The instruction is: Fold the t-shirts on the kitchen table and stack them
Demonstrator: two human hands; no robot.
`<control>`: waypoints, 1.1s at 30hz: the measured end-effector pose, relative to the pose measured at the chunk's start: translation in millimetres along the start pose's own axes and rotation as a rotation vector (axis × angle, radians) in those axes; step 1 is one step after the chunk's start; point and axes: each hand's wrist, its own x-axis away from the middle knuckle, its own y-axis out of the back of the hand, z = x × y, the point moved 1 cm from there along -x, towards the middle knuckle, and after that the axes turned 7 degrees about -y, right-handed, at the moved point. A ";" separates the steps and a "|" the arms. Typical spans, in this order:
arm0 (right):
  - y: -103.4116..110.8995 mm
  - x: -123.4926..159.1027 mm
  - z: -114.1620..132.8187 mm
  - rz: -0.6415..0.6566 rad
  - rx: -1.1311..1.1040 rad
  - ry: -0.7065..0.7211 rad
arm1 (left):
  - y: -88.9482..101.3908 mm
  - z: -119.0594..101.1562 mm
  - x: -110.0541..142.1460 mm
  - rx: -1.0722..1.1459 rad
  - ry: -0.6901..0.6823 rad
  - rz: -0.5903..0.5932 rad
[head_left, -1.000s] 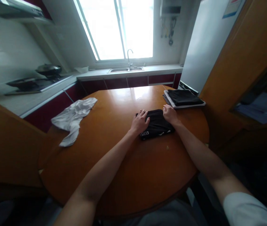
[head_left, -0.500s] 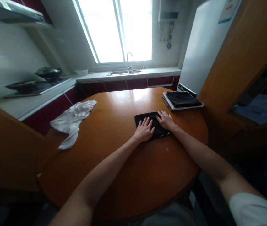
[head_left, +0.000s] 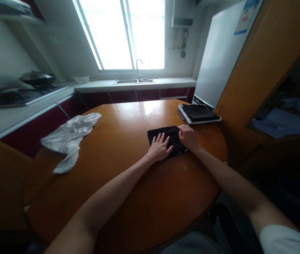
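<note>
A folded black garment (head_left: 175,135) lies flat on the wooden table (head_left: 118,141), a bit of white showing at its near edge. Spread fingers of my left hand (head_left: 160,148) rest flat on its left part. My right hand (head_left: 188,137) is curled at the garment's right edge, fingers closed on the cloth there; the fingertips are partly hidden. Beyond it, at the table's far right, sits a stack of folded clothes (head_left: 200,113), black on top with white and grey below. A crumpled white garment (head_left: 72,135) lies loose along the table's left side.
A counter with a sink (head_left: 134,81) and tap runs under the window. On the left, a stove carries a lidded pan (head_left: 37,78). A white fridge (head_left: 221,53) and a wooden frame (head_left: 266,63) stand close on the right.
My right hand has gone from lying flat on the black garment to curling its fingers at the right edge. My left hand stays flat. The view has turned slightly right.
</note>
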 end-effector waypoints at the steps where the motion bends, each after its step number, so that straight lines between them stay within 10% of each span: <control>1: -1.9 3.6 5.0 0.021 -0.017 0.041 | 0.0 0.0 0.0 0.003 -0.003 0.007; 5: -16.2 12.7 9.3 0.233 0.013 0.135 | 0.0 -0.3 0.2 -0.006 -0.013 0.024; 10: -23.2 5.4 -18.0 0.362 0.058 -0.071 | 2.0 -1.2 0.4 -0.011 -0.017 0.027; 20: -2.1 -15.7 -60.3 -0.163 -0.245 -0.313 | 14.4 -25.2 23.1 0.066 -0.436 0.035; 33: -8.9 -10.0 -39.9 -0.085 -0.328 -0.120 | 26.0 -55.9 28.3 0.354 -0.856 -0.036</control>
